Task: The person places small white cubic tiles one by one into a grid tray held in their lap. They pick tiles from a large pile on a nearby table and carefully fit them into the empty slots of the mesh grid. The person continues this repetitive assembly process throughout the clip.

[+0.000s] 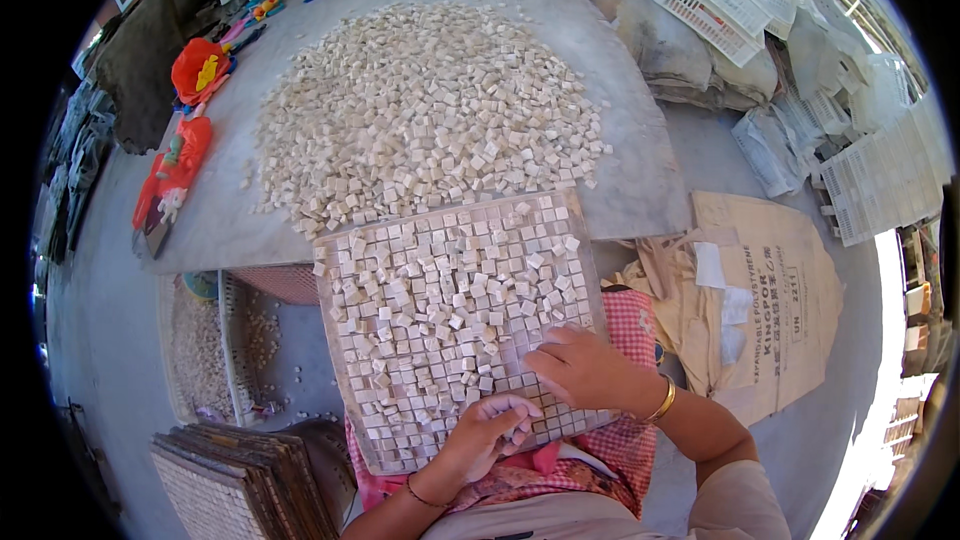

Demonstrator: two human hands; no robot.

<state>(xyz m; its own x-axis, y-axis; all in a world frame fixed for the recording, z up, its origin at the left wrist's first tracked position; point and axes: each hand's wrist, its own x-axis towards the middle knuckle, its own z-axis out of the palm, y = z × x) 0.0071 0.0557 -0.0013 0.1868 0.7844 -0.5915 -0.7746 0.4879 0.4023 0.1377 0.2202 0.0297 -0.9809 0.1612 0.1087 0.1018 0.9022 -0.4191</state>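
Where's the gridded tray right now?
In the head view, the gridded tray is just below centre, on the person's side of the tile heap, with the left hand and right hand at its lower part.

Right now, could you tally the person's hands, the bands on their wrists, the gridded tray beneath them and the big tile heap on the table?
Hands: 2, left hand and right hand
Wrist bands: 2, gold bangle and thin dark band
Gridded tray: 1
Tile heap: 1
Total: 6
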